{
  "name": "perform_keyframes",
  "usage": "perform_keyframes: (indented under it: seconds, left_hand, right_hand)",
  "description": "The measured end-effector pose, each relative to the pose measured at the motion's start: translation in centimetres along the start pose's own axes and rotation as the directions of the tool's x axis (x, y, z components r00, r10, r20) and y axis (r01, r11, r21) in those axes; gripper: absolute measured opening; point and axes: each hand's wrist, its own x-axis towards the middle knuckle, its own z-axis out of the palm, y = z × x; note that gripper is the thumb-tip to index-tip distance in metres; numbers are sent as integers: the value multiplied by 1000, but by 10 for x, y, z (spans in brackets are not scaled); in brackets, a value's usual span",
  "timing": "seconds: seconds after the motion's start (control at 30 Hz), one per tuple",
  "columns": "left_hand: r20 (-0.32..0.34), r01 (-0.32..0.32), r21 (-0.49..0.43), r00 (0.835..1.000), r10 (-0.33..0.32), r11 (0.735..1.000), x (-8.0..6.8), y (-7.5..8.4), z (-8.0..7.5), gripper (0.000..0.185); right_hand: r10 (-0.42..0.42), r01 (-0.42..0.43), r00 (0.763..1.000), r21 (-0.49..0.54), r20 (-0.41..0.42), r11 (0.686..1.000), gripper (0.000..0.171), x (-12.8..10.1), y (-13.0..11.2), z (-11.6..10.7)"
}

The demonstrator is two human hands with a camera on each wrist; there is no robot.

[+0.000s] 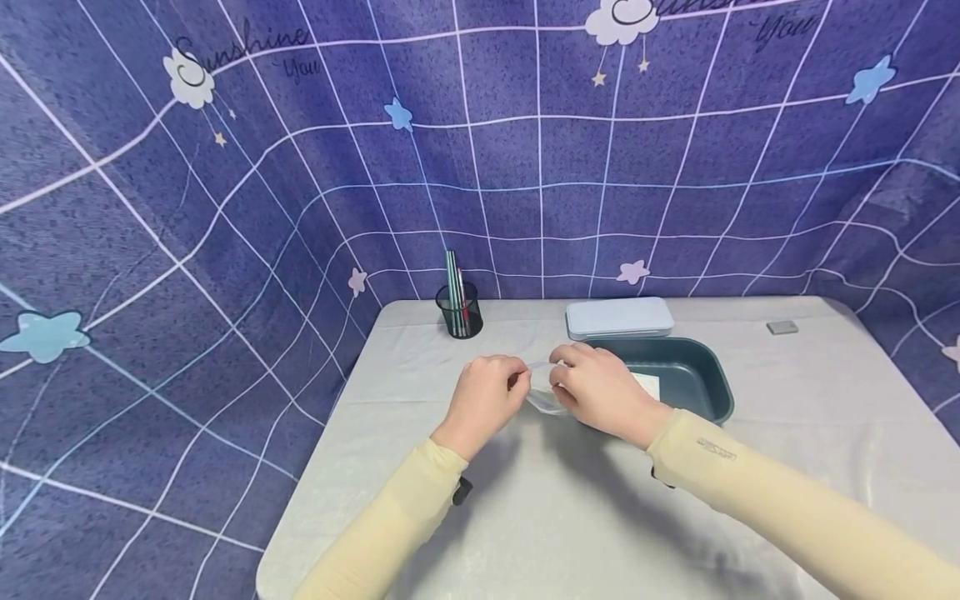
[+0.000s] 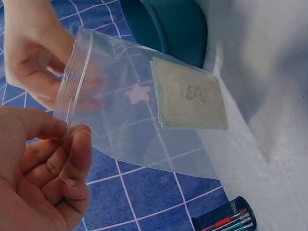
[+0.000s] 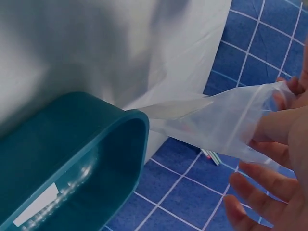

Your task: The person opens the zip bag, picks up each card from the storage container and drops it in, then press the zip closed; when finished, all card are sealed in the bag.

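A clear zip bag (image 2: 134,115) hangs between both hands above the table. Inside lies a thin stack of square, greyish sheets (image 2: 192,98) with a faint butterfly outline. My left hand (image 1: 491,392) pinches the bag's mouth by the zip strip, thumb against forefinger. At the other side of the mouth, my right hand (image 1: 603,387) has its fingers spread and loosely bent, fingertips right at the film. In the left wrist view, those fingertips show blurred through the plastic. Just beyond the right hand stands a dark teal basin (image 1: 693,375), partly covered by it.
White paper (image 1: 647,385) shows in the basin. Behind that is a pale blue case (image 1: 618,317). A black mesh cup (image 1: 460,321) with pens stands at the back left, and a small grey block (image 1: 782,327) lies far right. Patterned blue cloth (image 1: 540,183) hangs behind the table.
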Motion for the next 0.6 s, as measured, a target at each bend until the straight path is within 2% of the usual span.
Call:
perform_keyframes:
  seconds: [0.2,0.3,0.47,0.6]
  left_hand:
    - [-6,-3,0,1000,3,1000,1,1,-1,17]
    - [-9,-4,-4,1000,4,1000,1,1,-1,17]
    - [-14,-4,-9,1000,4,1000,0,1,-1,18]
    - [-12,-3,-19,1000,3,1000,0,1,-1,18]
  right_hand:
    - [-43,44,997,8,-68,999,7,-4,-3,-17]
    - [-46,47,996,10,-76,999,4,-5,-2,-27]
    - [-19,20,997,12,-76,1000,4,-8,8,-37]
    - [35,-34,996,16,-87,999,10,-11,21,-39]
